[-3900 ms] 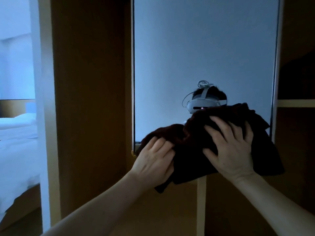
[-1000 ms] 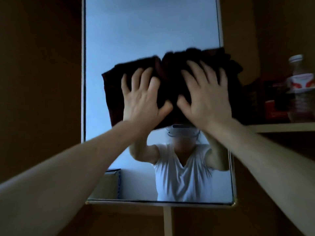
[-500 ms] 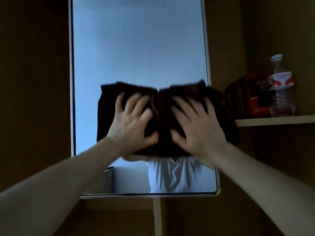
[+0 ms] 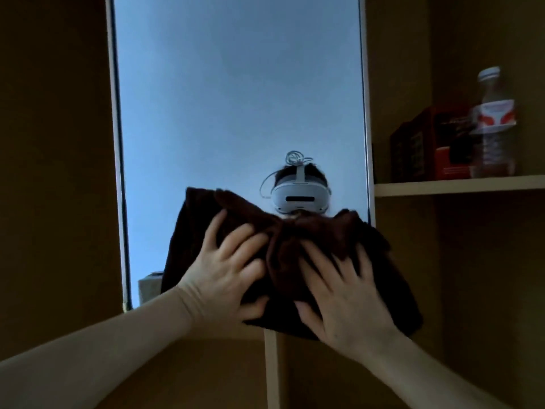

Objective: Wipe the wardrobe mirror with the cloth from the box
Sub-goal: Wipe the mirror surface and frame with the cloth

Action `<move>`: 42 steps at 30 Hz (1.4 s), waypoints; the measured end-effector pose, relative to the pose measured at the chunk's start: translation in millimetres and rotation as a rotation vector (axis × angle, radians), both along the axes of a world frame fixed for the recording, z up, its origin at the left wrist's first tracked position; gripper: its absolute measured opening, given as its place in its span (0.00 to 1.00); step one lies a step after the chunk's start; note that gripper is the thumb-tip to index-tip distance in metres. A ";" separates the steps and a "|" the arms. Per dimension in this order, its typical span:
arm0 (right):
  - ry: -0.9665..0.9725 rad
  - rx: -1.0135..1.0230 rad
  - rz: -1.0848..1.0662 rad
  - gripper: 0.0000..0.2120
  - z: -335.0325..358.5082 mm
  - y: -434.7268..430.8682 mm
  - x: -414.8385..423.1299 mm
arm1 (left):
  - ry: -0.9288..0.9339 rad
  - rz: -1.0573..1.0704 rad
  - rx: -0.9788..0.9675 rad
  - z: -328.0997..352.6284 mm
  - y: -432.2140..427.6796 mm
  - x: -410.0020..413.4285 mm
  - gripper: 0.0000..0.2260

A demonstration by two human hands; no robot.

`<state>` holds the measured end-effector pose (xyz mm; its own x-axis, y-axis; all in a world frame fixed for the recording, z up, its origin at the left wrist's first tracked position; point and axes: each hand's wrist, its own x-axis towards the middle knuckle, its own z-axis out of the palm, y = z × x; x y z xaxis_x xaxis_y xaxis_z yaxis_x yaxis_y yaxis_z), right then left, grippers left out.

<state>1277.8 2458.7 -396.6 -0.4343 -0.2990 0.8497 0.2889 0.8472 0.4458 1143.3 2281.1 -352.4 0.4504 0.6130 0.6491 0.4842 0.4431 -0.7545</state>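
A tall mirror [image 4: 236, 98] is set in the brown wardrobe, straight ahead. A dark brown cloth [image 4: 295, 240] is spread flat against the bottom of the glass and hangs past its lower edge. My left hand [image 4: 227, 273] presses on the cloth's left half with fingers spread. Beside it my right hand [image 4: 342, 290] presses the right half, fingers spread too. The glass reflects a headset above the cloth and a corner of a cardboard box [image 4: 150, 287] at the lower left.
A shelf [image 4: 460, 184] on the right holds a plastic water bottle [image 4: 495, 125] and a dark red box [image 4: 430, 143]. A pale upright divider [image 4: 272, 370] runs down below the mirror. Brown wardrobe panels flank the mirror on both sides.
Both hands have slid the cloth down the mirror from its upper middle to its bottom edge. The headset's reflection now shows above the cloth.
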 end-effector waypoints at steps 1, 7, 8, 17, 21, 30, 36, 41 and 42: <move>-0.030 0.037 -0.002 0.29 -5.2 2.7 2.3 | 0.028 -0.010 -0.045 -2.7 -2.6 -1.4 0.23; 0.001 0.146 0.035 0.27 75.4 15.5 -3.7 | 0.062 0.010 0.037 61.6 2.4 -9.1 0.23; 0.034 0.159 0.041 0.27 98.9 17.0 -5.8 | 0.038 0.024 0.099 77.9 3.8 -8.7 0.23; 0.201 -0.057 0.004 0.29 125.4 3.2 -10.8 | -0.191 0.044 0.416 86.6 19.1 3.0 0.20; 0.044 0.010 -0.012 0.29 40.4 3.7 -3.8 | -0.135 0.016 0.185 9.3 6.9 2.2 0.23; -0.068 0.215 0.006 0.27 75.6 20.9 -0.2 | 0.032 0.053 -0.004 47.4 -2.3 -7.8 0.19; 0.160 -0.030 -0.014 0.29 181.9 3.1 -11.9 | -0.232 0.134 0.372 140.0 5.3 8.6 0.21; 0.196 -0.064 0.010 0.29 118.2 -1.9 -15.0 | -0.178 0.054 0.369 78.1 11.1 1.3 0.20; 0.153 -0.041 0.021 0.29 92.9 -1.6 -13.8 | -0.146 0.040 0.306 56.1 6.6 -2.3 0.21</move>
